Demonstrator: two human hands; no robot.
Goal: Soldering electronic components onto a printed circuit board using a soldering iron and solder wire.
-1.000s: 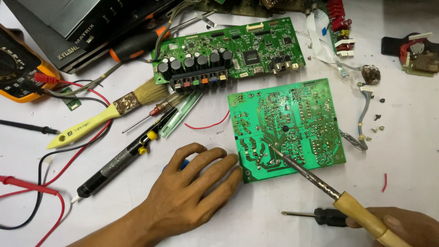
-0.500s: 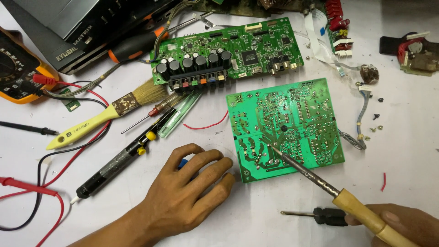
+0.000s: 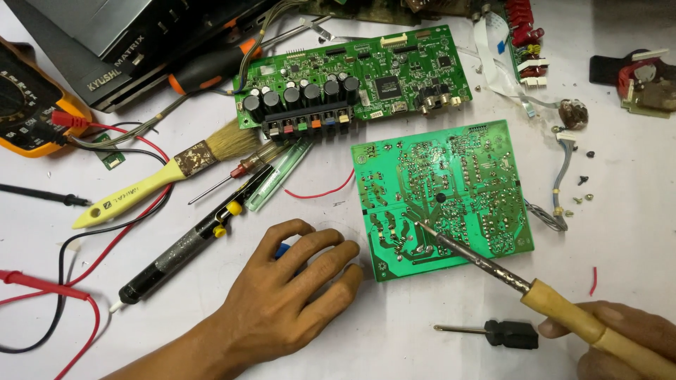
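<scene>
— Where was your soldering iron (image 3: 493, 266)?
— Your right hand (image 3: 620, 338) gripped its handle, tip on the green board (image 3: 479, 190) lying on the worktop (image 3: 394, 338).
— And your left hand (image 3: 289, 295)?
— It cupped something blue, probably; its grip I couldn't tell.

On the white bench (image 3: 634, 211), the green solder-side circuit board (image 3: 458, 176) lies right of centre. Behind it lies the green component-side board with black capacitors (image 3: 352, 77). The tip of the wooden-handled soldering iron (image 3: 507, 274) rests on the solder-side board, its handle in the right hand (image 3: 627, 338) at the near right corner. A small black-handled screwdriver (image 3: 493, 332) lies just left of that hand. The left hand (image 3: 282, 302) lies flat left of the board, with the black desoldering pump (image 3: 183, 246) and yellow-handled brush (image 3: 162, 183) farther left.
</scene>
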